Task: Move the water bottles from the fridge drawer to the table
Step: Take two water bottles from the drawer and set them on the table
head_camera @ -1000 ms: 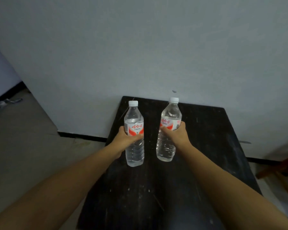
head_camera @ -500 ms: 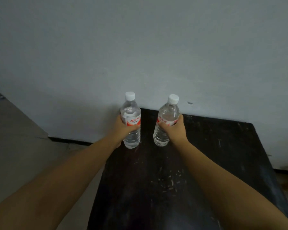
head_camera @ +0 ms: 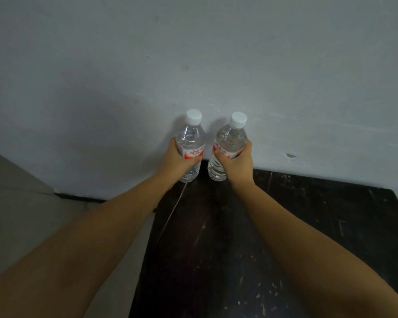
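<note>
Carried further back toward wall: left bottle [head_camera: 190, 148] and right bottle [head_camera: 228, 152], upright, clasped by left hand [head_camera: 177, 160] and right hand [head_camera: 236, 164], bases at counter [head_camera: 308, 226] back edge

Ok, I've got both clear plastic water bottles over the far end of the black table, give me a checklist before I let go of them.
1. Left hand grips the left clear plastic water bottle round its label: ok.
2. Right hand grips the right clear plastic water bottle round its label: ok.
3. White caps on both: ok.
4. Bottle bases resting on the black table: cannot tell.
5. Both upright: left ok, right leans slightly, not ok.
6. Gap between the two bottles: ok.
</note>
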`<state>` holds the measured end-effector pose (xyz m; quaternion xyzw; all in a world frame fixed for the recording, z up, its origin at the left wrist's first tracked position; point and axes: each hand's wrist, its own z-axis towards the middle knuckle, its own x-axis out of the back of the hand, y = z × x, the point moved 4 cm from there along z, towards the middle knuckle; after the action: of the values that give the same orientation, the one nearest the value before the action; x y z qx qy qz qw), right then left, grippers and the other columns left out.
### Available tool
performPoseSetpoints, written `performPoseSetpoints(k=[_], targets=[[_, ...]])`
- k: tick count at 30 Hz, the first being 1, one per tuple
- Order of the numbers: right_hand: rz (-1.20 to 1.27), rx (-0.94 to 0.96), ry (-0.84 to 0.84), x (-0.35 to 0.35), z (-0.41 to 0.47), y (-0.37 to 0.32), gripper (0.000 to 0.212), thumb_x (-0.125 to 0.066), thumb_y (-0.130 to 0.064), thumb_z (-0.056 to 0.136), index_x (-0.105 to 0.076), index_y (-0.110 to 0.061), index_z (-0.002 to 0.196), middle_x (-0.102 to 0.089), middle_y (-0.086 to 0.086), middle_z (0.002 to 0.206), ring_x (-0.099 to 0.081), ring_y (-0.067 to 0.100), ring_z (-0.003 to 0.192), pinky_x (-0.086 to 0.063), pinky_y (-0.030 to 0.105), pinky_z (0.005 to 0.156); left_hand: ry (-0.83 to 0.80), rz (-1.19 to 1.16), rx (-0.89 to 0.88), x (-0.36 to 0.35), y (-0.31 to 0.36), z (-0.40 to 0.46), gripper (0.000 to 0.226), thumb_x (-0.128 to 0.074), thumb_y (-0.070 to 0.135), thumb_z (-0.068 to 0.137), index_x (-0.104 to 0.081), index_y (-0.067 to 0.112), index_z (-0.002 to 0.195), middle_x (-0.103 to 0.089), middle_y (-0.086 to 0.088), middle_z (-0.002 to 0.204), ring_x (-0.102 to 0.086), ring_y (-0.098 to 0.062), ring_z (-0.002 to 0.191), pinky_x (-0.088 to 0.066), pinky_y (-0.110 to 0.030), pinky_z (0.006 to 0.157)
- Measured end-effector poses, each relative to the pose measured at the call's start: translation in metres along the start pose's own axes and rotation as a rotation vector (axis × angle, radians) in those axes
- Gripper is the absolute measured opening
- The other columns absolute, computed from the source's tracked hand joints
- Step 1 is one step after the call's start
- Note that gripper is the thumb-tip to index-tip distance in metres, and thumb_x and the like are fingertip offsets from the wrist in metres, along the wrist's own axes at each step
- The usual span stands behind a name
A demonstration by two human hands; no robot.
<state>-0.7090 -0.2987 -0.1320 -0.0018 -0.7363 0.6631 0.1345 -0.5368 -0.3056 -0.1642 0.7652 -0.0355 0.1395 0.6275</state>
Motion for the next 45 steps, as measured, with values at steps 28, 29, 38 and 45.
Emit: performPoseSetpoints(k=[28, 29, 38, 45], targets=[[-0.416, -0.074, -0.148, 0.033, -0.039, -0.011, 0.090, -0.069, -0.022, 0.087, -0.007, -0.018, 0.154, -0.017, 0.009, 0.158, -0.023, 0.029, 0.145, -0.030, 0.045, 0.116, -0.039, 0.099, 0.140, 0.019, 0.014, -0.051, 0.101, -0.076, 0.026, 0.081, -0.007, 0.018, 0.154, -0.028, -0.010, 0.157, -0.032, -0.026, 0.142, -0.033, -0.041, 0.111], [-0.499, -0.053, -0.158, 0.038, -0.046, -0.011, 0.087, -0.066, -0.024, 0.089, -0.009, -0.017, 0.154, -0.017, 0.009, 0.158, -0.022, 0.029, 0.145, -0.028, 0.045, 0.116, -0.027, 0.132, 0.161, 0.021, 0.016, -0.059, 0.100, -0.075, 0.028, 0.081, -0.008, 0.016, 0.154, -0.028, -0.011, 0.156, -0.032, -0.028, 0.142, -0.033, -0.041, 0.111], [-1.173, 0.050, -0.282, 0.123, -0.146, 0.004, 0.055, -0.044, -0.033, 0.099, -0.027, -0.019, 0.150, -0.015, 0.000, 0.160, -0.008, 0.022, 0.149, -0.008, 0.052, 0.119, -0.366, 0.586, -0.028, -0.046, 0.053, -0.159, 0.062, -0.059, 0.029, 0.093, -0.031, 0.016, 0.147, -0.038, -0.013, 0.146, -0.045, -0.028, 0.130, -0.040, -0.034, 0.101], [-1.155, -0.129, -0.142, 0.233, -0.252, 0.028, 0.041, -0.042, -0.028, 0.099, -0.046, -0.014, 0.137, -0.033, 0.007, 0.150, -0.034, 0.028, 0.136, -0.040, 0.042, 0.103, -0.583, 0.944, -0.305, -0.131, 0.063, -0.260, 0.048, -0.054, 0.030, 0.095, -0.043, 0.019, 0.140, -0.040, -0.007, 0.143, -0.043, -0.024, 0.129, -0.045, -0.038, 0.101]])
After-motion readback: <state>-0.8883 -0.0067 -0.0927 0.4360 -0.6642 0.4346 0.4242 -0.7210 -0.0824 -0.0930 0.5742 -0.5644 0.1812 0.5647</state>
